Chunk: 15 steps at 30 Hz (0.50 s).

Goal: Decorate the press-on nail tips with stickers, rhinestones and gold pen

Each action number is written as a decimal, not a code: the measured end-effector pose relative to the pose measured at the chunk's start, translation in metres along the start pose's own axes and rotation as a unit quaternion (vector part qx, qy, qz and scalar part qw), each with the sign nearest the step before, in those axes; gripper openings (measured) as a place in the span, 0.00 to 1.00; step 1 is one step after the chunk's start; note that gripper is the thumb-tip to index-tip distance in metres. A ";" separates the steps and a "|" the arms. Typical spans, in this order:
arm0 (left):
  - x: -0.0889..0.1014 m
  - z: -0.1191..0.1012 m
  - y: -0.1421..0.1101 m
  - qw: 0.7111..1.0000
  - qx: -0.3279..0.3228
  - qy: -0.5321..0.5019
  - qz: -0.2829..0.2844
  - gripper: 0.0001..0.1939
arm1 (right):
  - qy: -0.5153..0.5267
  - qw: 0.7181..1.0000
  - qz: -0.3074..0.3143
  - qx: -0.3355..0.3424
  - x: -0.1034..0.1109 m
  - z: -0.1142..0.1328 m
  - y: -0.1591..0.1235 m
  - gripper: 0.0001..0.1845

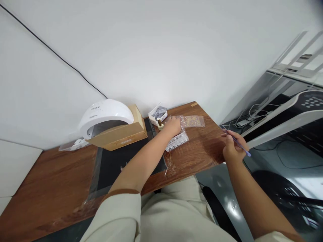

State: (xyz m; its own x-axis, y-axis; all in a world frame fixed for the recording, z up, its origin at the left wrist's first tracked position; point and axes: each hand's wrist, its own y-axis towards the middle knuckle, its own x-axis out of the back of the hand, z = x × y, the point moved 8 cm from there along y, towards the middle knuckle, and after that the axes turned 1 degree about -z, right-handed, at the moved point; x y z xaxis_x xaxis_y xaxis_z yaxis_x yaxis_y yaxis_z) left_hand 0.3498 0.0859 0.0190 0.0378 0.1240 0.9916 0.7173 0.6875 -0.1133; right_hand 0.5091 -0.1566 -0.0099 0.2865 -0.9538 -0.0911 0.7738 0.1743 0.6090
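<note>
My right hand [233, 148] is closed round a thin purple stick-like tool [237, 140], held out past the right edge of the table; its exact kind is too small to tell. At the back of the table, my left hand [173, 126] is curled over clear plastic packs. Its fingertips point away and are hidden, so what they grip does not show. Beneath and in front of it is a clear compartment case [177, 142] with small shiny pieces. A clear sheet [193, 121] with gold and purple bits lies to its right. Beside the hand stands a small bottle with a gold cap [159, 123].
A white box [158, 113] of grey strips sits against the wall. A white nail lamp [104, 116] rests on a cardboard box [123, 134] over a black mat [108, 168]. Small bits lie on the mat. Right of the table stand a white appliance [287, 116] and loose cables.
</note>
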 end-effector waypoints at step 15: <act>-0.003 -0.015 0.021 0.998 -0.065 -0.006 0.014 0.39 | -0.047 0.998 0.051 -0.011 -0.003 -0.002 -0.001 0.11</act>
State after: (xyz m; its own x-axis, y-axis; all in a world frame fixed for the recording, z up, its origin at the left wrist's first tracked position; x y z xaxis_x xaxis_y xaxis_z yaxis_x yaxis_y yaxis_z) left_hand 0.3751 0.0893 0.0146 0.0515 0.1510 0.9872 0.8002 0.5853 -0.1312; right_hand 0.5088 -0.1534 -0.0122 0.3116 -0.9491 0.0456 0.7555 0.2766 0.5940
